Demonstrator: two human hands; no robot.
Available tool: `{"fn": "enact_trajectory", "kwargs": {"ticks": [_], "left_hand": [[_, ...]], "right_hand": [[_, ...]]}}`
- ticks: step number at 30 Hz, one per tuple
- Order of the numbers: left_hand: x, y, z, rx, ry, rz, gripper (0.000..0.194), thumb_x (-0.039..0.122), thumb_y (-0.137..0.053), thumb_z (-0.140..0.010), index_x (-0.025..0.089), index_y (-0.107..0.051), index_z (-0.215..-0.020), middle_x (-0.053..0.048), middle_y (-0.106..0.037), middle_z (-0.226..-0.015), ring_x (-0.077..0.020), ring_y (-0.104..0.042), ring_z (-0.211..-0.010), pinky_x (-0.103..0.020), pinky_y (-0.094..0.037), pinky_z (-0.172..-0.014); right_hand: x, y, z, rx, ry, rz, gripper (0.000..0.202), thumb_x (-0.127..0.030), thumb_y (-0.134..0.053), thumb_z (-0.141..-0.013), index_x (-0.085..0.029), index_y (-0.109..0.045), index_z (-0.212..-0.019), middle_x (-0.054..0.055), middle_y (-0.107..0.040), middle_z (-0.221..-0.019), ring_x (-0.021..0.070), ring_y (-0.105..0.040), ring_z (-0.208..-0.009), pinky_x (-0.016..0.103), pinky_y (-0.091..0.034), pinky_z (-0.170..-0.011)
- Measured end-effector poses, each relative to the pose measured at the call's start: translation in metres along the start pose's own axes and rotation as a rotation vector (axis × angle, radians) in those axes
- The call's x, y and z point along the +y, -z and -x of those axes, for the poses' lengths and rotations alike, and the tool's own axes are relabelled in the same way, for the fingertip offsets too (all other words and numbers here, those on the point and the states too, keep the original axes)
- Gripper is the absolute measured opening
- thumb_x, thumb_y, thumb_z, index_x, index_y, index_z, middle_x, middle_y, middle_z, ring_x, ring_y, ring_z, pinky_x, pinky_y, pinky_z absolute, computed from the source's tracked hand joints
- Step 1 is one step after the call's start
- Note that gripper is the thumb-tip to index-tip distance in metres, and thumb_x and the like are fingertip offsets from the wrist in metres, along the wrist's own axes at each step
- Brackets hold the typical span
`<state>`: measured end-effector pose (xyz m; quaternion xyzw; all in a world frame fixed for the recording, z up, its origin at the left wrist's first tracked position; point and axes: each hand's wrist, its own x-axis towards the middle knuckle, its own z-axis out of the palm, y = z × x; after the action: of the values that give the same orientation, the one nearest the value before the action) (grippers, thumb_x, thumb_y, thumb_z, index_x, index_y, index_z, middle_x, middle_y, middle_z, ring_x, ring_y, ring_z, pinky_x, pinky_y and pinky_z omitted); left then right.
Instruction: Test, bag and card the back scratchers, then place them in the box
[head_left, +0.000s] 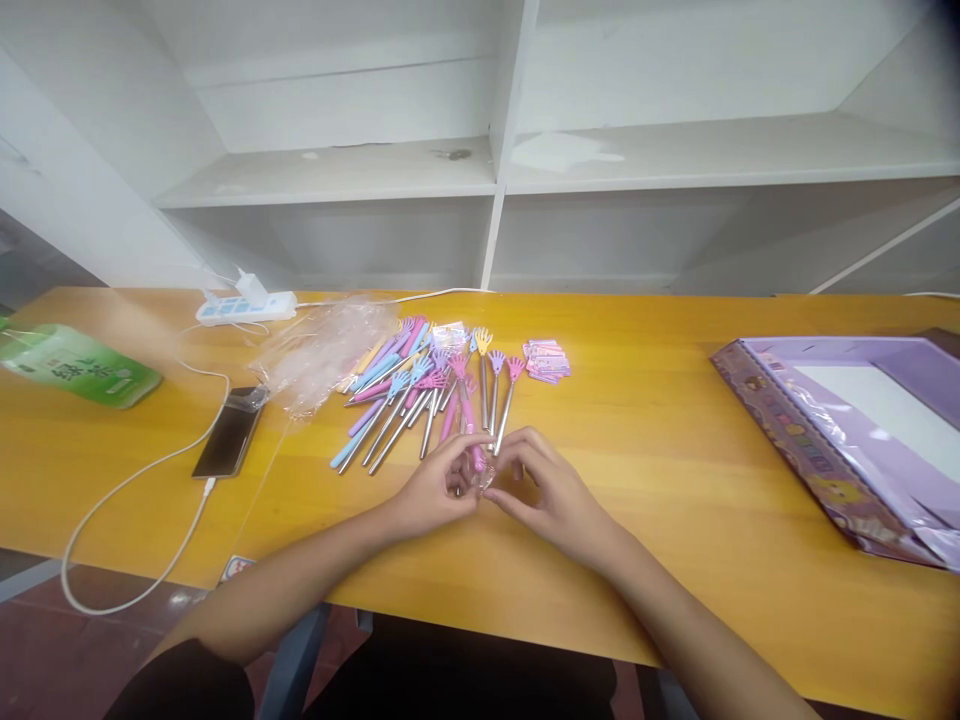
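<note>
Your left hand [431,498] holds the pink stick [466,415] over the table [645,420], your right hand [566,500] curls narrowly at its clear plastic [487,478], grip unclear; this one looks partway done, with many sticks [401,385] lying loose beyond.

The table [675,450] is yellow-orange; the bottle [82,365] near its left edge is green with white lettering.
</note>
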<state>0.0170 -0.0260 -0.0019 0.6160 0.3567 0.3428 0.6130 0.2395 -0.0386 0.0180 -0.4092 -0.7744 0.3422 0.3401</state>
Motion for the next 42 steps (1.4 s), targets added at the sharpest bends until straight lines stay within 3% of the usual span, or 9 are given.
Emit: {"fn": "enact_trajectory", "kwargs": {"ticks": [4, 6, 13, 20, 29, 36, 42], "left_hand": [[-0.0003, 0.0043, -0.0013, 0.003, 0.013, 0.020, 0.062, 0.015, -0.072, -0.086, 0.028, -0.057, -0.145, -0.005, -0.060, -0.104, -0.0156, -0.064, -0.088, -0.028, -0.056, -0.079], [-0.0012, 0.0062, -0.0019, 0.001, 0.006, 0.036, 0.059, 0.016, -0.070, -0.089, 0.029, -0.056, -0.145, -0.005, -0.059, -0.105, -0.0151, -0.065, -0.088, -0.028, -0.056, -0.081], [-0.0007, 0.0063, -0.0004, -0.071, -0.001, -0.025, 0.070, 0.012, -0.072, -0.083, 0.030, -0.055, -0.148, -0.010, -0.061, -0.124, -0.0185, -0.067, -0.096, -0.030, -0.058, -0.083], [0.0045, 0.0030, 0.0004, -0.082, 0.015, -0.090, 0.064, 0.015, -0.073, -0.084, 0.027, -0.057, -0.145, -0.008, -0.059, -0.119, -0.0155, -0.064, -0.093, -0.027, -0.056, -0.081], [-0.0021, 0.0040, 0.0018, -0.066, 0.076, 0.031, 0.044, 0.040, -0.070, -0.098, 0.022, -0.059, -0.137, -0.006, -0.061, -0.106, -0.0127, -0.058, -0.081, -0.025, -0.049, -0.073], [0.0019, 0.0055, 0.0000, -0.051, 0.074, 0.052, 0.045, 0.043, -0.073, -0.096, 0.022, -0.060, -0.133, -0.004, -0.060, -0.105, -0.0133, -0.058, -0.083, -0.025, -0.048, -0.075], [0.0009, 0.0052, 0.0003, -0.051, 0.098, 0.034, 0.046, 0.044, -0.072, -0.097, 0.021, -0.059, -0.135, -0.001, -0.058, -0.094, -0.0119, -0.056, -0.076, -0.024, -0.047, -0.072]], "right_hand": [[0.0025, -0.0008, 0.0023, -0.031, 0.005, 0.000, 0.041, -0.041, -0.073, -0.098, -0.030, -0.054, -0.133, 0.010, -0.061, -0.119, 0.0194, -0.059, -0.080, 0.038, -0.056, -0.076], [0.0023, -0.0005, 0.0028, -0.052, 0.010, -0.002, 0.044, -0.042, -0.072, -0.099, -0.031, -0.052, -0.138, 0.010, -0.061, -0.123, 0.0192, -0.060, -0.081, 0.038, -0.056, -0.076], [0.0046, 0.0009, 0.0006, -0.038, -0.065, -0.111, 0.025, -0.037, -0.066, -0.104, -0.027, -0.058, -0.126, 0.005, -0.067, -0.104, 0.0155, -0.058, -0.071, 0.031, -0.050, -0.065], [0.0102, -0.0044, -0.0026, 0.005, -0.027, -0.067, 0.008, -0.024, -0.062, -0.103, -0.025, -0.066, -0.110, 0.002, -0.059, -0.091, 0.0147, -0.054, -0.069, 0.030, -0.046, -0.063], [0.0051, -0.0026, -0.0014, -0.006, 0.039, -0.098, 0.011, -0.013, -0.060, -0.098, -0.024, -0.061, -0.099, 0.003, -0.055, -0.095, 0.0144, -0.054, -0.072, 0.030, -0.047, -0.065], [0.0061, -0.0049, -0.0004, 0.018, 0.065, -0.045, 0.019, -0.016, -0.064, -0.099, -0.025, -0.060, -0.114, 0.004, -0.056, -0.103, 0.0136, -0.055, -0.071, 0.030, -0.051, -0.064], [0.0067, -0.0037, -0.0004, 0.010, 0.102, -0.036, 0.013, -0.011, -0.062, -0.098, -0.024, -0.061, -0.103, 0.006, -0.055, -0.110, 0.0125, -0.055, -0.074, 0.029, -0.052, -0.067]]}}
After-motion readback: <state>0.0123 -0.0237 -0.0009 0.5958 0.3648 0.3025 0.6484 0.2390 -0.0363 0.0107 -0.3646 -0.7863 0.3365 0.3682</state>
